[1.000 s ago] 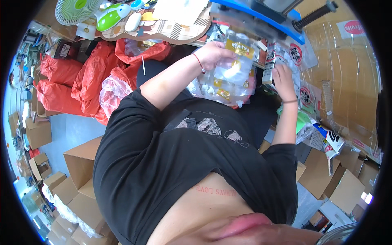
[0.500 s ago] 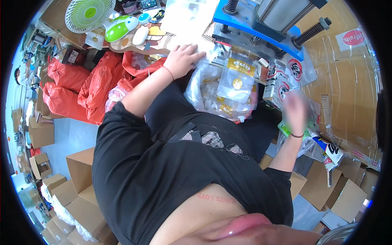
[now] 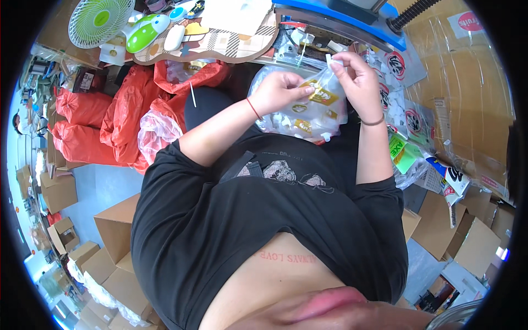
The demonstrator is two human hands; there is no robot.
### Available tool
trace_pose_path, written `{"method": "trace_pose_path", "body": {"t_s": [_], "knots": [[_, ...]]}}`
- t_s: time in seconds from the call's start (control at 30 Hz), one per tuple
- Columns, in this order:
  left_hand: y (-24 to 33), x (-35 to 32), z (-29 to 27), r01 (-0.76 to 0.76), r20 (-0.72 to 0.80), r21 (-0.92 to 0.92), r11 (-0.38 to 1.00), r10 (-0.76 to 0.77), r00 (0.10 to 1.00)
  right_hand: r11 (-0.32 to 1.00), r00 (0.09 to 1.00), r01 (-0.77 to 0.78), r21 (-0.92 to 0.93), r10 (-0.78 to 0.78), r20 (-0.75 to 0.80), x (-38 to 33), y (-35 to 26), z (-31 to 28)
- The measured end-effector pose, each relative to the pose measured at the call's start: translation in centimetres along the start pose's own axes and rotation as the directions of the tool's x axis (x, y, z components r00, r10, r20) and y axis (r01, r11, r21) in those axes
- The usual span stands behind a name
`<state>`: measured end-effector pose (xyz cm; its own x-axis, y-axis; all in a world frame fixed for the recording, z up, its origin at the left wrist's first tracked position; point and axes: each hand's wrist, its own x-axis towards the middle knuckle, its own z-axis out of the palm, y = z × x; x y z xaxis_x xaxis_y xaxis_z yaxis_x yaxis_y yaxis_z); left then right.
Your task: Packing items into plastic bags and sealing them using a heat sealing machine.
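Observation:
In front of my lap I hold up a clear plastic pouch (image 3: 323, 94) with a gold printed band. My left hand (image 3: 281, 92) pinches its left side between thumb and fingers. At its upper end, my right hand (image 3: 358, 82) closes thumb and forefinger beside a small white piece (image 3: 329, 58) that looks like a spout. Below both hands sits an opened clear bag (image 3: 266, 125) filled with several similar pouches with white spouts.
A blue-framed press (image 3: 352, 21) stands beyond my hands. The checked table mat (image 3: 242, 44) bears white paper, a mouse and a green-and-white fan (image 3: 102, 21). Red bags (image 3: 88, 144) lie at left; a large carton (image 3: 467, 99) stands at right, with open boxes behind.
My left hand has come off the table mat and moved right to the pouch. My right hand has risen from the right side to the pouch's upper end. The pouch is now lifted and tilted.

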<state>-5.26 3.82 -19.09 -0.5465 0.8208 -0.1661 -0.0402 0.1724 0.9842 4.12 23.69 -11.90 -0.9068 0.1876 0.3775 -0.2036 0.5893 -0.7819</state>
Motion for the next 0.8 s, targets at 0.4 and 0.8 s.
{"method": "trace_pose_path", "body": {"t_s": [0.4, 0.8], "knots": [[-0.4, 0.4, 3.4, 0.252, 0.261, -0.533, 0.808, -0.126, 0.957, 0.785, 0.985, 0.157, -0.599, -0.085, 0.147, -1.2, 5.1, -6.8], [-0.1, 6.9, -4.4, 0.084, -0.300, -0.097, 0.992, -0.109, 0.948, 0.893, 0.896, -0.104, -0.438, 0.275, 0.347, -8.1, 6.8, -9.2]]}}
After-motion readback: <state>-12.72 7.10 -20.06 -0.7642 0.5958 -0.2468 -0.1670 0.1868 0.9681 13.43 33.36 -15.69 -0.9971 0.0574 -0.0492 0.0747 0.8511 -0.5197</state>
